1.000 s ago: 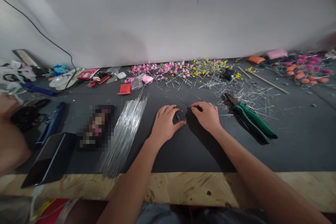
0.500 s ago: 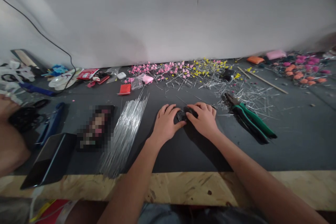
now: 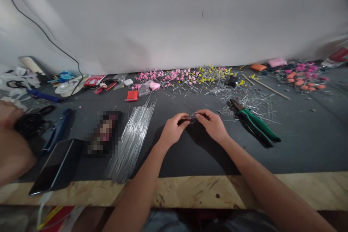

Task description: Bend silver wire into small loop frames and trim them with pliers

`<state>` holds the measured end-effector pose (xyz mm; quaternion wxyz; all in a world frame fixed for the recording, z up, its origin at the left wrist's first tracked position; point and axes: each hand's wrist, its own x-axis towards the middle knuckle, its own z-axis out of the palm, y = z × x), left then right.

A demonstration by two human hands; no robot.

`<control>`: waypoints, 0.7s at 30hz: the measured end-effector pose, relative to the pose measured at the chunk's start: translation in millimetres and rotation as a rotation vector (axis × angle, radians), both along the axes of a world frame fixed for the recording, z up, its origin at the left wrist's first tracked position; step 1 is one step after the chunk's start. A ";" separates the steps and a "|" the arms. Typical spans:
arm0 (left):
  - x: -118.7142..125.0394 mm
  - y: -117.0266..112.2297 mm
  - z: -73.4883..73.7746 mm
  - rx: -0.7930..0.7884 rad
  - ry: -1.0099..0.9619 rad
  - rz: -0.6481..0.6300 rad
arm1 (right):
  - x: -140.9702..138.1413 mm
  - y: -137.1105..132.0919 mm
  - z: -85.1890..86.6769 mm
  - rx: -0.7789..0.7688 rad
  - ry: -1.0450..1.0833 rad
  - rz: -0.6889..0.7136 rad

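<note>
Over the middle of the dark mat, my left hand [image 3: 174,129] is closed, thumb and fingers pinched toward my right hand [image 3: 213,123]. My right hand is also closed in a pinch, its fingertips very near the left ones. Thin silvery wire [image 3: 193,116] shows in the small gap between them, caught in both pinches; its full shape is hidden by my fingers. To the left lies a bundle of long straight silver wires [image 3: 135,134]. Green-handled pliers [image 3: 257,125] lie to the right, apart from my hand.
Pink-tipped wires [image 3: 168,76], yellow-tipped wires [image 3: 214,74] and loose cut wires [image 3: 258,103] line the back. A red packet [image 3: 132,95], a wooden stick [image 3: 273,88], a dark phone [image 3: 56,166] and blue-handled pliers [image 3: 57,130] also lie here. Another person's arm [image 3: 15,148] is at left.
My hands lay spread low around a small dark object on the mat. Now the fingers have drawn into pinches with thin wire between them, and the dark object no longer shows. The view has shifted slightly.
</note>
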<state>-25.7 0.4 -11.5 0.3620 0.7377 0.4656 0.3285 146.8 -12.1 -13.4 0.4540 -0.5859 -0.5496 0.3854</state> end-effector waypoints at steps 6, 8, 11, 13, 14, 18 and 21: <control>3.2 2.4 0.9 -0.154 -0.255 0.040 | 3.4 1.7 -0.7 -0.048 0.248 0.032; 3.9 3.0 1.3 -0.181 -0.289 0.070 | 3.7 2.3 -1.0 -0.051 0.256 0.062; 3.6 4.1 0.8 -0.241 -0.320 0.104 | 3.4 2.3 -1.3 -0.077 0.212 0.096; 2.6 4.6 0.4 -0.274 -0.320 0.109 | 3.0 1.9 -2.0 -0.090 0.173 0.108; 1.7 4.7 0.5 -0.257 -0.306 0.123 | 2.8 1.6 -2.7 -0.084 0.157 0.100; -5.1 4.7 2.2 0.135 -0.126 0.277 | 2.4 1.4 -7.8 0.043 0.014 -0.073; -10.8 3.7 2.1 0.400 0.063 0.341 | 1.8 3.4 -12.0 0.142 -0.296 -0.148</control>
